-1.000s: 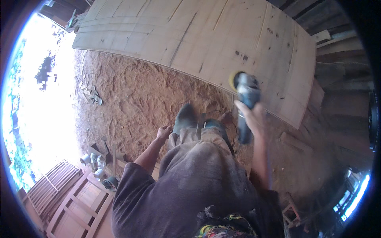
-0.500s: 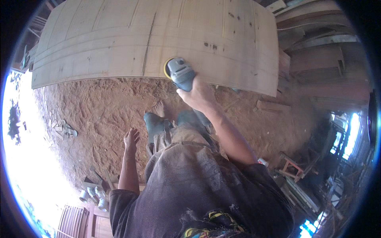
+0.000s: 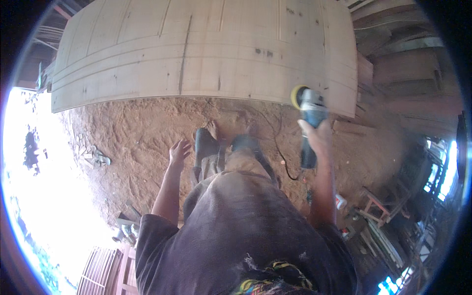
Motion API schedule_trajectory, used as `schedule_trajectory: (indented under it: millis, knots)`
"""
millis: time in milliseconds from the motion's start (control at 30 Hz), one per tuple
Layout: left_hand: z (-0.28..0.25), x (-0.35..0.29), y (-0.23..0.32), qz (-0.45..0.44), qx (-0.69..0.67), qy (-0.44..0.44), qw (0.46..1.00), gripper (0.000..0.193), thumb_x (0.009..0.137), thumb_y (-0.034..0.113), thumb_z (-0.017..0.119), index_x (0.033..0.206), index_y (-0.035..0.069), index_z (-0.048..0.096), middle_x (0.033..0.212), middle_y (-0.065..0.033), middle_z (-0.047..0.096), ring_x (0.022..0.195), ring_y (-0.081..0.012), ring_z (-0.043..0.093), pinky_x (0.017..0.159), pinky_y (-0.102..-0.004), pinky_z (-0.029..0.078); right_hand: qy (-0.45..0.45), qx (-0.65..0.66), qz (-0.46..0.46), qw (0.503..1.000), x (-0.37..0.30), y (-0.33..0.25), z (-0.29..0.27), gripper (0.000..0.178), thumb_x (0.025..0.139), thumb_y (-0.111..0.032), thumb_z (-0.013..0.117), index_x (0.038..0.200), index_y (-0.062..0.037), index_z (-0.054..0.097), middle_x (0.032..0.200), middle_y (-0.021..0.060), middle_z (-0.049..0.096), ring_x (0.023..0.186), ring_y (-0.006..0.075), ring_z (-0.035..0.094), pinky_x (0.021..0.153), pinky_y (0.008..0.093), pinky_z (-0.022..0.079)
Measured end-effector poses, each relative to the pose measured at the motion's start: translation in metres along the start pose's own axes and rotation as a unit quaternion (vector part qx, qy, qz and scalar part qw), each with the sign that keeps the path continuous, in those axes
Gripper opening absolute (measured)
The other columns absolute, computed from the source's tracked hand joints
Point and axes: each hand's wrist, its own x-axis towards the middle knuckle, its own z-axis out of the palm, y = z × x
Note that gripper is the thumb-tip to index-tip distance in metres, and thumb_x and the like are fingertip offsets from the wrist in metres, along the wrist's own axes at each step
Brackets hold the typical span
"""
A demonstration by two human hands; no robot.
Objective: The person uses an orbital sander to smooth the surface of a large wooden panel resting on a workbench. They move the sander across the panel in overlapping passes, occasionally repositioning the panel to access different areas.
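My right hand (image 3: pixel 319 137) is wrapped round a grey and blue-green angle grinder (image 3: pixel 313 108) with a yellow-rimmed disc (image 3: pixel 298 97) at its head. The disc is at the front edge of a large pale wooden panel (image 3: pixel 221 73), towards its right end; whether it touches the wood I cannot tell. Long grooves and dark knots mark the panel's face. From the grinder's rear end a dark cord (image 3: pixel 285 164) curves across the ground. My left hand (image 3: pixel 180 150) hangs empty to the left of my legs, its fingers loosely apart and away from the panel.
Reddish-brown dusty ground (image 3: pixel 132 132) lies between me and the panel. Wood scraps (image 3: pixel 91 156) are scattered at the left. Boards (image 3: pixel 403 73) are stacked beyond the panel's right end. A small reddish wooden frame (image 3: pixel 376 209) and timber strips (image 3: pixel 381 241) lie at the lower right.
My right hand has carried the grinder right and slightly nearer, from over the panel's middle to its right front edge. The cord has come into sight. My left hand stays empty, slightly raised.
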Motion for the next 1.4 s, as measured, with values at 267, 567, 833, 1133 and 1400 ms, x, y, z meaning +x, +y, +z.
schedule_trajectory:
  millis: [267,567,833,1133,1400]
  knots:
    - [0.010,-0.018,-0.012,-0.022,0.012,-0.022,0.999,0.049,0.101,0.039,0.063,0.135,0.004,0.061,0.128,-0.0097,0.069,0.113,-0.0230,0.068,0.091,-0.0392,0.052,-0.025,0.153,0.000,0.988,-0.006,0.005,-0.012,0.047,0.082,-0.033,0.081,0.117,-0.0045,0.067,0.098,0.0106,0.071,0.083,0.0195,0.069,0.075,0.0368,0.055]
    - [-0.031,-0.015,-0.032,-0.018,-0.041,0.019,0.999,0.046,0.101,0.036,0.064,0.134,0.005,0.061,0.129,-0.0094,0.070,0.114,-0.0237,0.068,0.090,-0.0404,0.053,-0.207,-0.051,-0.268,0.939,-0.055,-0.157,0.154,0.050,0.078,-0.032,0.082,0.107,0.0049,0.065,0.094,0.0293,0.071,0.093,0.0432,0.073,0.084,0.0511,0.057]
    - [-0.079,-0.019,-0.071,-0.059,-0.069,0.064,0.994,0.046,0.101,0.034,0.064,0.137,0.005,0.059,0.132,-0.0114,0.068,0.115,-0.0268,0.068,0.091,-0.0403,0.054,-0.155,-0.073,-0.206,0.964,-0.052,-0.166,0.153,0.062,0.079,-0.028,0.079,0.121,0.0098,0.055,0.105,0.0330,0.070,0.100,0.0470,0.071,0.089,0.0506,0.057]
    - [-0.050,0.007,-0.066,-0.067,-0.048,0.042,0.996,0.045,0.102,0.033,0.062,0.136,0.005,0.059,0.133,-0.0113,0.068,0.115,-0.0255,0.068,0.091,-0.0402,0.054,-0.087,-0.088,-0.142,0.982,-0.037,-0.119,0.095,0.064,0.078,-0.028,0.080,0.126,0.0070,0.057,0.112,0.0313,0.069,0.109,0.0454,0.068,0.095,0.0506,0.054]
    - [-0.005,0.019,-0.015,-0.026,-0.021,0.001,0.999,0.045,0.103,0.034,0.060,0.140,0.007,0.059,0.136,-0.0099,0.067,0.121,-0.0255,0.065,0.097,-0.0422,0.051,-0.065,-0.046,-0.100,0.992,-0.021,-0.080,0.065,0.061,0.078,-0.026,0.082,0.123,0.0076,0.058,0.110,0.0298,0.070,0.103,0.0447,0.069,0.091,0.0511,0.055]
